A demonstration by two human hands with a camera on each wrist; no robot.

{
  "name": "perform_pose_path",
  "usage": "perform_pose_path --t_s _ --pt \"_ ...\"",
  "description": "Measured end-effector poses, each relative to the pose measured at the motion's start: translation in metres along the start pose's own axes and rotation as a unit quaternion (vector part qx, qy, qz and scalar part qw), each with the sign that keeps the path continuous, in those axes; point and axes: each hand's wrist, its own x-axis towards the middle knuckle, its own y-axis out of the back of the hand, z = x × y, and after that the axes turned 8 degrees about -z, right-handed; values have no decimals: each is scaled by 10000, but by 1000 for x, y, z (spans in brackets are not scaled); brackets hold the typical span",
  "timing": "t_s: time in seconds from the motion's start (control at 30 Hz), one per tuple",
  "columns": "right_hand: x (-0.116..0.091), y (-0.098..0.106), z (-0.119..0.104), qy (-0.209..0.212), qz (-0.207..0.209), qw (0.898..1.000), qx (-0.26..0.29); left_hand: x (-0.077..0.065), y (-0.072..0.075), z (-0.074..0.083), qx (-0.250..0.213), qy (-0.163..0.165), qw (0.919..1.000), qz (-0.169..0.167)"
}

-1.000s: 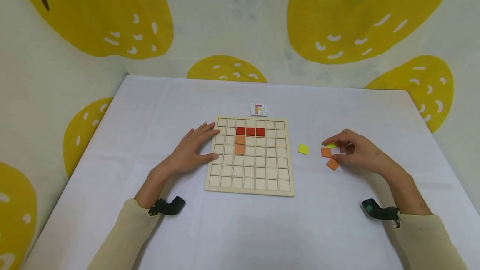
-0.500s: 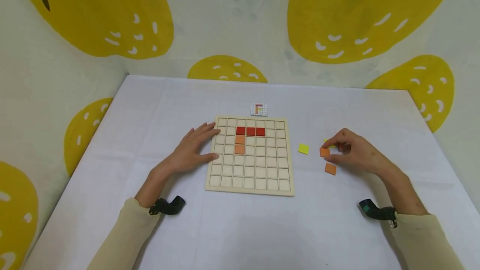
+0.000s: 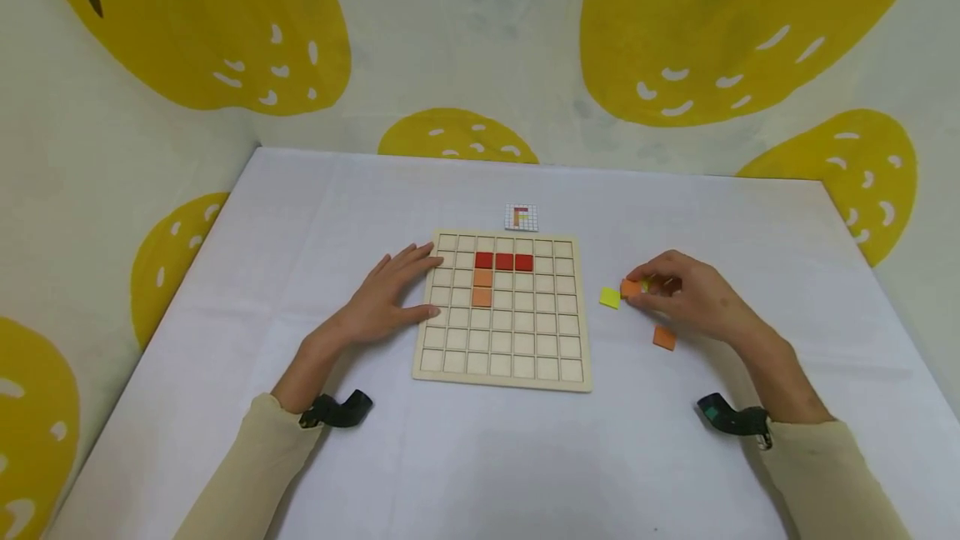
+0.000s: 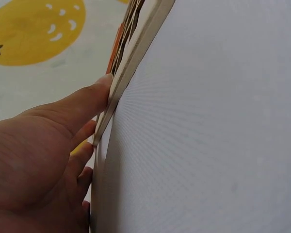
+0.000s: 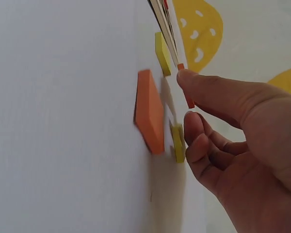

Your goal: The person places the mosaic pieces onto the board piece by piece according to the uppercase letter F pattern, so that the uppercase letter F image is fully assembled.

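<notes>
A square wooden grid board (image 3: 498,342) lies on the white table, with three red tiles (image 3: 504,262) in a row and two orange tiles (image 3: 482,297) under the leftmost one. My left hand (image 3: 382,298) rests at the board's left edge, fingers spread; its thumb touches the rim in the left wrist view. Right of the board, my right hand (image 3: 693,294) pinches a small orange tile (image 3: 630,289) between thumb and fingertips, raised off the cloth. Close by lie a yellow tile (image 3: 610,298), another orange tile (image 3: 663,337) and a second yellow tile (image 5: 178,143), mostly hidden by fingers in the head view.
A small printed card (image 3: 521,217) with a coloured grid pattern lies just beyond the board's far edge. Walls with large yellow fruit prints (image 3: 457,133) stand behind and beside the table. Each wrist wears a black camera mount (image 3: 731,417).
My right hand took up an orange tile from the loose ones and carried it left toward the board. The remaining orange tile shifted slightly. My left hand has stayed at the board's edge.
</notes>
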Motion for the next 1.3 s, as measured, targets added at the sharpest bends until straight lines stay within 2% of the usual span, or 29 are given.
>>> perform_pose_path --t_s 0.27,0.8,1.1,1.3 --pt "14 -11 -21 -194 -114 9994 264 0 0 1 -44 7 10000 39" --pt "42 -39 -57 538 -148 9971 514 -1 -1 2 -63 -37 10000 68" --pt "50 -51 -74 550 -382 9956 651 2 -3 3 -106 -140 9998 90" --pt "53 -63 -89 617 -521 9933 827 0 -3 1 -70 -73 9999 115"
